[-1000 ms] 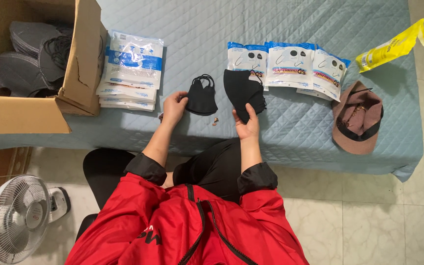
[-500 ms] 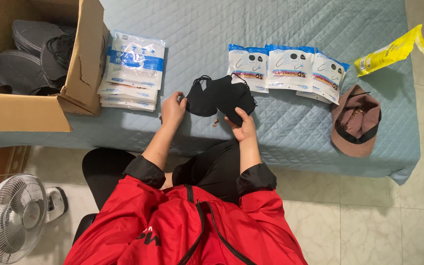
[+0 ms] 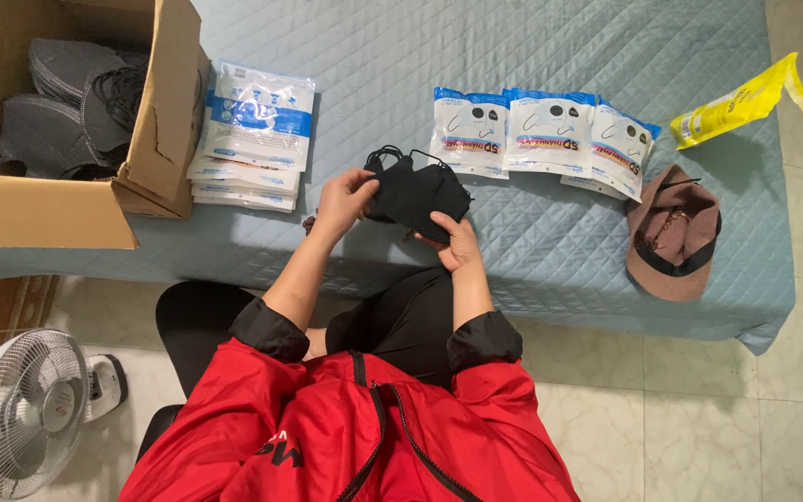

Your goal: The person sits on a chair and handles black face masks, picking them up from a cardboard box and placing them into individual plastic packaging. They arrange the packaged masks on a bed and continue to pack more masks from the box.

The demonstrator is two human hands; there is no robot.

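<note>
With the black face masks (image 3: 417, 193) held above the quilted blue table cover (image 3: 550, 232), your left hand (image 3: 344, 197) pinches their 9 o'clock end and your right hand (image 3: 457, 244) grips the 5 o'clock edge. Their long axis runs 10 to 4 o'clock; the masks look soft, folded, with thin ear loops.

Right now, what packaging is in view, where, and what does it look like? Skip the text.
Stack of flat white-and-blue plastic packets: beside the open brown cardboard box, left on the blue quilted cover.
Row of three white packets with blue tops: overlapping, behind the black masks.
Yellow plastic bag: crumpled, elongated, far right, above the brown cap.
</note>
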